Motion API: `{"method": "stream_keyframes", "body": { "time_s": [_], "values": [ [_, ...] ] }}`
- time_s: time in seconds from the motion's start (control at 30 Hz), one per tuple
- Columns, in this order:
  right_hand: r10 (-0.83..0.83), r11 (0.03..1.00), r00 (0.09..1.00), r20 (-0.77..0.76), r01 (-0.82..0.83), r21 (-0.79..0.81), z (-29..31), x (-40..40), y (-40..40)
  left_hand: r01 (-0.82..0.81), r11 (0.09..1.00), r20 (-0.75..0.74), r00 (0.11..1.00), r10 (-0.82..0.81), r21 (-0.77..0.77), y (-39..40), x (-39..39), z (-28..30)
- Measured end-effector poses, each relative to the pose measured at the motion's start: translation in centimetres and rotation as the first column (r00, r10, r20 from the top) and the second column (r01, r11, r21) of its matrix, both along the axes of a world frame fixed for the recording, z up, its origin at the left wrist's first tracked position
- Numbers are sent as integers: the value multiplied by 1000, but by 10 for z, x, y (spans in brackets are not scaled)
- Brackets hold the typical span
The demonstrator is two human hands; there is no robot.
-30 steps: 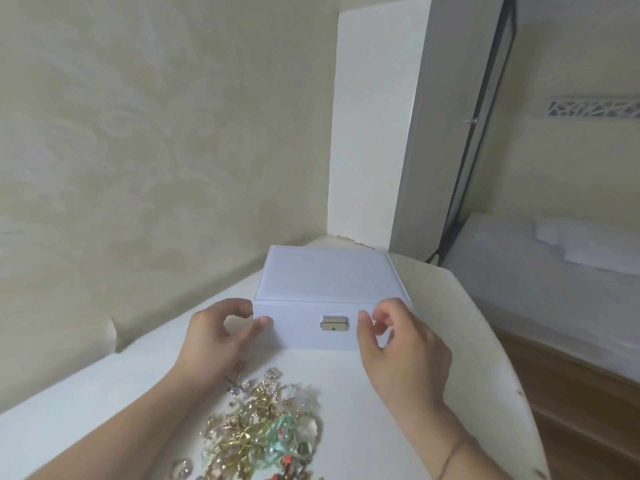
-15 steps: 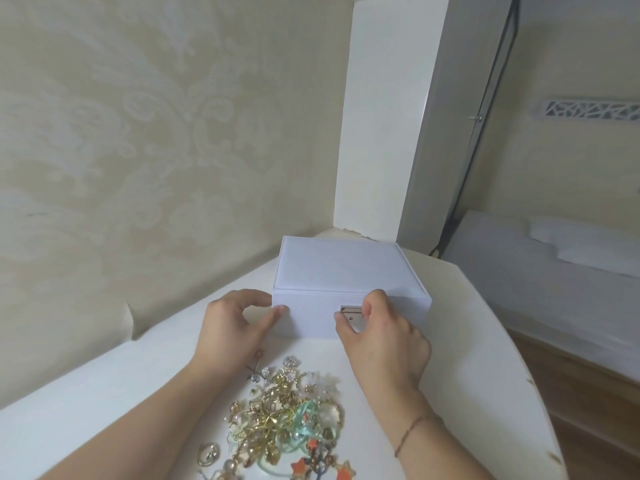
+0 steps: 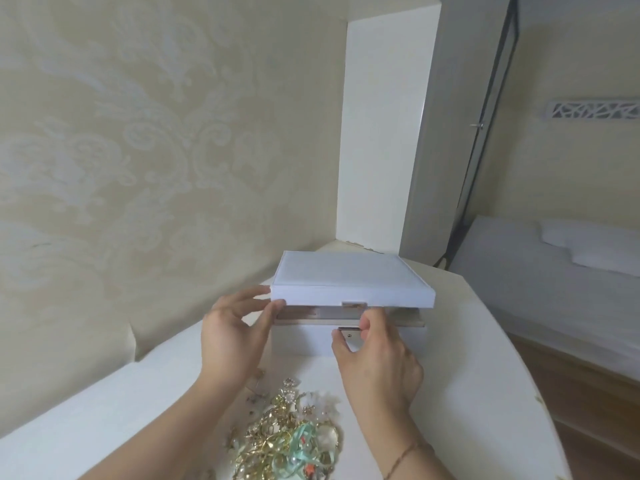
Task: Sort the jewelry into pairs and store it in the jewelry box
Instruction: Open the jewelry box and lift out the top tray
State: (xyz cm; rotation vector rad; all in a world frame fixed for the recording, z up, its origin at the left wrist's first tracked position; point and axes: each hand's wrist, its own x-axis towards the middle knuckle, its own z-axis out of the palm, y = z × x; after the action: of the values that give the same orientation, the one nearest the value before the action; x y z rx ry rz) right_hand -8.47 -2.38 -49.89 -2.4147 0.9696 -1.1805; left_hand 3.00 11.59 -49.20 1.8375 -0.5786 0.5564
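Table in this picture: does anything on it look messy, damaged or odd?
The jewelry lies in one tangled heap near the front of the table, nothing paired. The table's rim looks chipped at the right edge and far corner. The box lid is only partly raised.

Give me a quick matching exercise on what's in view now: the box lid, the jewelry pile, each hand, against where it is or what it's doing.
Things:
1. lid
2. jewelry pile
3. left hand
4. right hand

States:
A. at the metal clasp on the box front
B. raised a little, gap under its front edge
C. fingers on the lid's left front corner
D. tangled heap on the white table, near side of the box

Pairs: 1-B, 2-D, 3-C, 4-A
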Motion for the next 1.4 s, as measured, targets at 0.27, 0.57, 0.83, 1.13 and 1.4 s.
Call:
{"method": "stream_keyframes", "body": {
  "time_s": [0.27, 0.57, 0.83, 1.13, 1.4],
  "values": [
    [-15, 992, 996, -93, 3, -125, -7, -15, -42, 254, 966, -46, 965, -256, -54, -32, 41, 64],
    [265, 963, 958, -107, -258, 77, -3, -45, -61, 412, 911, -378, 842, -385, -12, -71, 89, 59],
    [304, 931, 909, -284, -347, -115, 48, -56, -64, 561, 827, -396, 764, -510, 17, -29, 51, 24],
    [464, 886, 737, -492, -379, 268, 61, 72, -39, 647, 762, -378, 705, -601, -4, -7, 33, -15],
    [324, 944, 685, -652, -186, 273, 69, 91, -37, 614, 776, -285, 777, -562, 144, -9, 36, -18]
  ]
}}
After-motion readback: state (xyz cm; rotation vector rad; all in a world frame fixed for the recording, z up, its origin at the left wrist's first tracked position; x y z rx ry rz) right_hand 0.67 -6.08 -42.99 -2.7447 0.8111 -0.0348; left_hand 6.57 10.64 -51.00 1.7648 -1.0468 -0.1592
